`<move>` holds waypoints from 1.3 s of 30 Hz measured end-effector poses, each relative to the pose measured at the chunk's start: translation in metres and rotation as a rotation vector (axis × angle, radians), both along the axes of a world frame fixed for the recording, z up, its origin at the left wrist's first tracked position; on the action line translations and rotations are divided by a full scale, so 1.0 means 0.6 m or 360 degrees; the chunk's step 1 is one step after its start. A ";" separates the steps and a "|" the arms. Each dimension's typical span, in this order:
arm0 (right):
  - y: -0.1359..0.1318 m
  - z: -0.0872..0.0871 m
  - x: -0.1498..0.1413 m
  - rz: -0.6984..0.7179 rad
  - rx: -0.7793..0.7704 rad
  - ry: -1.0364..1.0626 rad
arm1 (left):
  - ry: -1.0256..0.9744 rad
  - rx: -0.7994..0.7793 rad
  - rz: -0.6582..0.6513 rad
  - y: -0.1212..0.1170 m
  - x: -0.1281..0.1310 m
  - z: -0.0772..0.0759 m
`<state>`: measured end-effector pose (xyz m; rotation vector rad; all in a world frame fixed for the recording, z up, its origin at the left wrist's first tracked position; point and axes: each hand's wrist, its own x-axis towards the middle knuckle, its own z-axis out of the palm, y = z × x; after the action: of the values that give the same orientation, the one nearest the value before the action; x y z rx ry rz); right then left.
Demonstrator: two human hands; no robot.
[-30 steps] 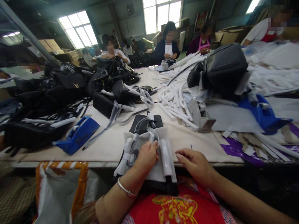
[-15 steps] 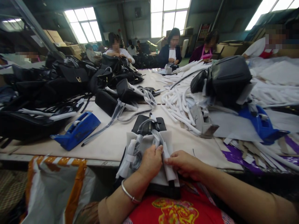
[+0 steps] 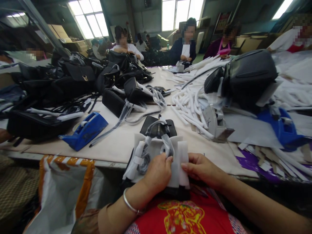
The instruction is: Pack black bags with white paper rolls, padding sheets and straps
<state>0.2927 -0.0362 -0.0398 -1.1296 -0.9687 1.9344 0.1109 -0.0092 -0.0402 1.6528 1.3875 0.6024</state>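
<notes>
Black bag (image 3: 158, 126) at the near edge of the surface (image 3: 114, 148), bare cloth both sides; blue tape dispenser (image 3: 86, 130) off left, grey dispenser (image 3: 215, 123) right. Your left fingers (image 3: 169, 159) close on the wrapped strap (image 3: 168, 144), over the bag; your right fingers (image 3: 185, 165), nearly closed, pinch the white foam wrap's (image 3: 182, 156) outer edge.

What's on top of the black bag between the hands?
A pale sheet, plastic-wrapped straps and a white strip pinched by the right hand. The left hand hides part of the straps; the middle of the bag is covered, not visible.
</notes>
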 end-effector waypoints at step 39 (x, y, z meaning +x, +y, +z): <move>0.107 -0.051 0.105 -0.0043 0.0942 -0.2411 | -0.0148 -0.0204 -0.0132 -0.028 0.035 0.017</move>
<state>0.3559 0.0280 -0.0701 -2.1075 -2.0012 0.3374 0.1320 -0.0258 -0.0303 1.5527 1.2584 0.5249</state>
